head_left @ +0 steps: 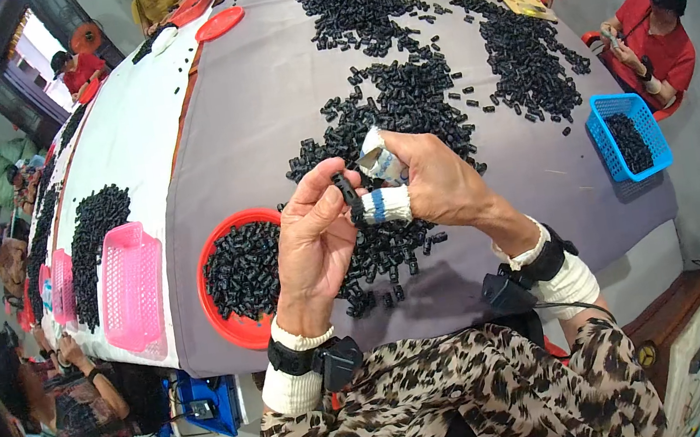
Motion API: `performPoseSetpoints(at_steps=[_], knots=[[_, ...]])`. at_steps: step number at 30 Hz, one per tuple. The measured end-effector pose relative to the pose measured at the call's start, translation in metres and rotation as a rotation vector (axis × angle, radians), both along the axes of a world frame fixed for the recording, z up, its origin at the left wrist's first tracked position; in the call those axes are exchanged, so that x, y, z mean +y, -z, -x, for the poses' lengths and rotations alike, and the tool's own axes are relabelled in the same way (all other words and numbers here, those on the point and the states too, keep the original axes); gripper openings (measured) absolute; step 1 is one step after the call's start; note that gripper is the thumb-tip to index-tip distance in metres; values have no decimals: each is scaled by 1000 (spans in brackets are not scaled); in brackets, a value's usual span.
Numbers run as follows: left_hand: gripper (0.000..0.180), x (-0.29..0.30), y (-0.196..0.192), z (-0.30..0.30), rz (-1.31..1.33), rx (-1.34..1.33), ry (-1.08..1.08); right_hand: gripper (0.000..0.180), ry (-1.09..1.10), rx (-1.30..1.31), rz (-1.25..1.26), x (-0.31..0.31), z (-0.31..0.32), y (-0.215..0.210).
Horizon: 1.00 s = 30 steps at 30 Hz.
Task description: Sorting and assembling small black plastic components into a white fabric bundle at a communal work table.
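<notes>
My left hand (315, 245) pinches a small black cylindrical part (346, 191) upright between thumb and fingertips. My right hand (444, 178) is curled just to the right of it, with a white finger cover (387, 205) with a blue stripe against the part's lower end. Another pale cover (379, 158) wraps a digit higher up. Whatever lies inside the right hand's curl is hidden. Below and around both hands lies a heap of the same black parts (392, 102). A round red basket (251, 342) full of them stands beside my left wrist.
A grey cloth covers the table (241, 127). More black parts (528, 62) lie in heaps farther off. At the right edge stands a blue basket (634, 172); a pink basket (131, 287) stands left. Several co-workers sit around, one in red (654, 46) at right.
</notes>
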<state>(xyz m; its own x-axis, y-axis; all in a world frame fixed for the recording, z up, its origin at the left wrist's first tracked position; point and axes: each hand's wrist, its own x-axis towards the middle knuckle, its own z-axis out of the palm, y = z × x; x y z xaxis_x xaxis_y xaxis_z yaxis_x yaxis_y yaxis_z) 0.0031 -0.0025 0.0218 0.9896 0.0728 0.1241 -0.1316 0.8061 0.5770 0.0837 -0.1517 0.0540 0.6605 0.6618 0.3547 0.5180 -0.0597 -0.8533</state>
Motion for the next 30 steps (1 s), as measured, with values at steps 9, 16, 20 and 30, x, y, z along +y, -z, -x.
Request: performPoseSetpoints(at_steps=[9,16,20,30], knots=[[26,11,10,-4,54,6,24,42,-143,-14,129,16,-13,1],[26,21,15,-5,-30,68,-71,41,-156,-100,218,33,-22,3],[26,26,17,-5,-73,80,-76,39,-195,-101,314,37,-24,-2],[25,29,20,-9,-84,117,-71,38,-262,-136,323,42,-32,7]])
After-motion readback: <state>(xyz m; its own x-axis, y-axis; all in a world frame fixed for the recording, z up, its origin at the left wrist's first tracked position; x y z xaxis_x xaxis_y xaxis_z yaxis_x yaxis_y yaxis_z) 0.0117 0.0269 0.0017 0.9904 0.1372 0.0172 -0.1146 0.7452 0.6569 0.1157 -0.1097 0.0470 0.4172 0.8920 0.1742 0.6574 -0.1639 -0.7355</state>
